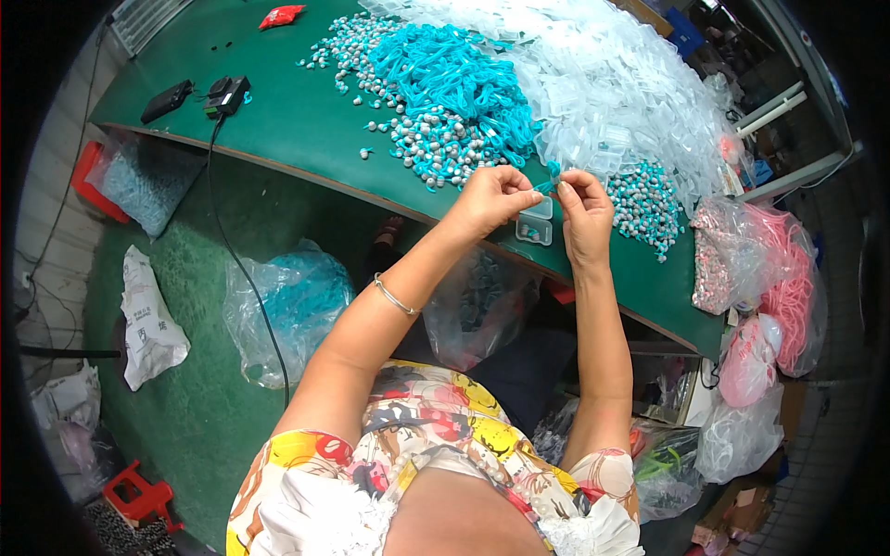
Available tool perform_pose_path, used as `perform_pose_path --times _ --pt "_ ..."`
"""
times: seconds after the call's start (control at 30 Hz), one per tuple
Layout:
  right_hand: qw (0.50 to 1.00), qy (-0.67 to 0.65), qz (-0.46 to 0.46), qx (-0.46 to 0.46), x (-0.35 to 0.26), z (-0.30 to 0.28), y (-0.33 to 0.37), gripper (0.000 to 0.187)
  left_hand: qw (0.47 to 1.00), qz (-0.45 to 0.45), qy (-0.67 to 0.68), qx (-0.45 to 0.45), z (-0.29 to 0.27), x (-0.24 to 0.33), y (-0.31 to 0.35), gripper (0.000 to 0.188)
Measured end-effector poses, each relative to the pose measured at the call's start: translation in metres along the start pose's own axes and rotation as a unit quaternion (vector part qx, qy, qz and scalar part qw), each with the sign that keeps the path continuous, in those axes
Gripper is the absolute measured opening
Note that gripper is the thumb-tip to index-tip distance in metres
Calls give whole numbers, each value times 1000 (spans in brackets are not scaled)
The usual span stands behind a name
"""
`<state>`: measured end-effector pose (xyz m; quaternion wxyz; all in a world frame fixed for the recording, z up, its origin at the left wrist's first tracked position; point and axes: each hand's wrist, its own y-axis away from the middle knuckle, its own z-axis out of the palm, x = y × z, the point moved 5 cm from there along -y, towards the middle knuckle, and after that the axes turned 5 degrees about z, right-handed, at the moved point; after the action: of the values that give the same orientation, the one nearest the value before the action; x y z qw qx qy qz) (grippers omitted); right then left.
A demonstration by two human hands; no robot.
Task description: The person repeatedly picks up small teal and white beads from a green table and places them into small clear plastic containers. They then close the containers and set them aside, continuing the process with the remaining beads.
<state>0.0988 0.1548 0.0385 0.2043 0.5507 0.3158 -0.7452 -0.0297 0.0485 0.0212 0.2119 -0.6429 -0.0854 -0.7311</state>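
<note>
From my remote place I see the left hand (pixel 493 202) and the right hand (pixel 584 218) close together at the front edge of the green table (pixel 306 130). Both have thumb and finger pinched together on a small teal cord (pixel 553 170), which is between them. Just below is a clear case (pixel 534 228), opened; whether a hand touches it, I cannot tell. Behind lie a teal cord heap (pixel 454 74) and many clear cases (pixel 612 83).

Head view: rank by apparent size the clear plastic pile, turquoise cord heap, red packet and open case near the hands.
1. Clear plastic pile
2. Turquoise cord heap
3. Open case
4. Red packet
</note>
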Motion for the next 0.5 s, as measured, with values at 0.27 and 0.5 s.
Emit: perform_pose_path --times 0.27,0.5 --pt "977 213 14 24 -10 -23 9 11 871 174 -454 65 -12 11 12 21" --pt "888 441 -91 -87 -23 -4 24 12 837 232 -492 53 -9 12 18 30"
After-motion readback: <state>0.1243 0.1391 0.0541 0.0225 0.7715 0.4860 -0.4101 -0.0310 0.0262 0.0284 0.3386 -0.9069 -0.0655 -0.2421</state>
